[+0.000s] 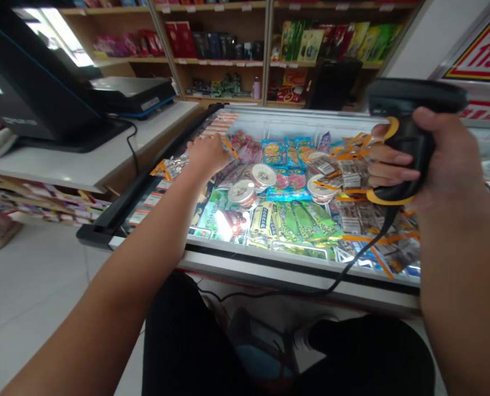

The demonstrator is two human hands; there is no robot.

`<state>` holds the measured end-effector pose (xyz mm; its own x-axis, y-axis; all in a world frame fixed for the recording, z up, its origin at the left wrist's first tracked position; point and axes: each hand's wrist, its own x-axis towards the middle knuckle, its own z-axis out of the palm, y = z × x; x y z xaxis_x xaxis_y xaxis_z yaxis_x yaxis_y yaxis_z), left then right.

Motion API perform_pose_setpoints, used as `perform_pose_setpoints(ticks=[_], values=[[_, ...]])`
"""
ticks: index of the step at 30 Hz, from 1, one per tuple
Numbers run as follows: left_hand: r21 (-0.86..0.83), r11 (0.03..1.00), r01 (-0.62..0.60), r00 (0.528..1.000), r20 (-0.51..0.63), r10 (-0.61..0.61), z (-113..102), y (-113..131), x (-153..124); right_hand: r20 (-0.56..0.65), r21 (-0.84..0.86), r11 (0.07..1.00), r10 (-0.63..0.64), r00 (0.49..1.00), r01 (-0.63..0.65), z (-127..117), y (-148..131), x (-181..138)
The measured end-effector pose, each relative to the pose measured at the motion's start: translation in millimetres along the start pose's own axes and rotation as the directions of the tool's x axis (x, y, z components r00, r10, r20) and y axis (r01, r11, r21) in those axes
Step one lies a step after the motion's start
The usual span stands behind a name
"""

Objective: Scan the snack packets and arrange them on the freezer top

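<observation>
Working at open chest freezer [270,263]: barcode scanner [406,137] in right grip [445,165], left grip [206,157] down among the stock.

Clamped tight round the scanner handle with right grip, up over the freezer's right end, with black cable [352,269] trailing down past the front rim. Reaching to the far-left corner with left grip, curled over a silver packet with orange stripe [229,147]; cannot tell whether pinching or just touching. Just right of that: blue packets [275,151], round lidded cups [263,176], green packets [306,220] nearer the front. Left of freezer: white surface [83,162] carrying black till terminal [34,88]. Behind: stocked shelves [228,49].
</observation>
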<state>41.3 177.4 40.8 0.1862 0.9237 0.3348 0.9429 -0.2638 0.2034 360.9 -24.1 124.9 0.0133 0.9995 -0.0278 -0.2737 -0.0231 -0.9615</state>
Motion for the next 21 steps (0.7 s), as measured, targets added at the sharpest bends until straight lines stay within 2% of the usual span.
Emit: perform_pose_setpoints(ticks=[2,5,9,11,14,15,19,21], values=[[0.044,0.999,-0.026,0.997,-0.072,0.029,-3,0,-3,-0.040,0.010,1.000,0.019,0.999,-0.018,-13,-4,-8],[-0.072,0.986,-0.153,0.985,-0.095,0.146,0,16,-11,-0.074,0.062,0.998,0.018,0.997,-0.014,-33,-2,-21],[-0.261,0.893,-0.366,0.927,-0.014,0.375,17,69,-24,-0.101,0.152,0.988,-0.001,0.995,0.016,-51,-5,-33],[-0.464,0.778,-0.423,0.872,0.025,0.488,30,104,-31,-0.100,0.164,0.986,-0.011,0.995,0.028,-53,-12,-33],[-0.562,0.723,-0.401,0.834,0.101,0.542,47,151,-34,-0.062,0.126,0.990,-0.050,0.997,0.058,-50,-22,-27],[-0.587,0.726,-0.358,0.844,0.129,0.520,51,165,-33,-0.044,0.113,0.991,-0.060,0.997,0.065,-47,-24,-24],[-0.617,0.786,-0.031,0.932,0.266,0.245,66,205,-20,0.014,0.118,0.990,-0.077,0.997,0.075,-36,-20,-20],[-0.598,0.800,0.050,0.949,0.278,0.148,72,216,-14,0.048,0.119,0.991,-0.066,0.997,0.060,-31,-15,-21]])
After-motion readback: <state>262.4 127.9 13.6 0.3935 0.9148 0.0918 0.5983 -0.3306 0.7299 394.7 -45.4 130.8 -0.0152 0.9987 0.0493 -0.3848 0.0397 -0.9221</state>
